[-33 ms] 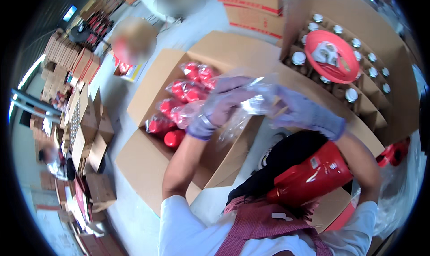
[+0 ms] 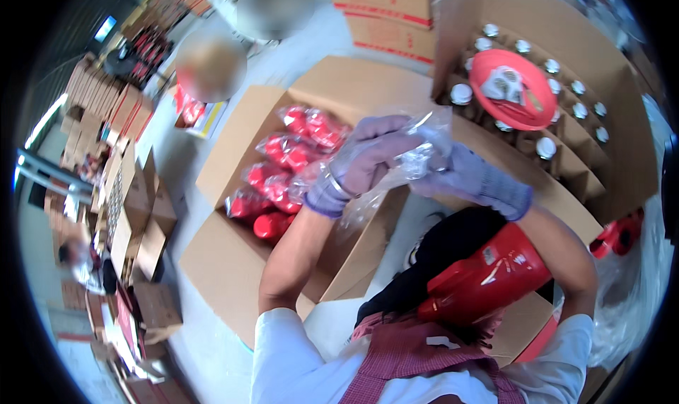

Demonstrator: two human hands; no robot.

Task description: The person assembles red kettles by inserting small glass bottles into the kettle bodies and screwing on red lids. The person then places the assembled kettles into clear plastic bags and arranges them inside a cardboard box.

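Both my hands wear greyish-purple work gloves and meet above the open carton [image 2: 230,280]. Between them is a crinkled clear plastic bag [image 2: 433,136]. My left hand [image 2: 364,160] is closed on the bag, and part of it hangs below that hand. My right hand [image 2: 474,181] has its fingers closed on the bag's other side. A large red cylinder [image 2: 495,269], shaped like a fire extinguisher body, lies tilted across my lap. Inside the carton are rows of red items [image 2: 311,124] wrapped in clear plastic. One rounded red end [image 2: 269,226] shows bare at the near side.
At the right, a tall divided carton [image 2: 601,43] holds several white-capped items. A pink oval dish [image 2: 509,64] with small metal parts rests on them. Closed cartons [image 2: 385,32] are stacked at the back. Clear plastic sheeting [image 2: 619,298] hangs at the right edge.
My right hand has come closer to the left, and its fingers have closed on the plastic bag. The view has shifted slightly.
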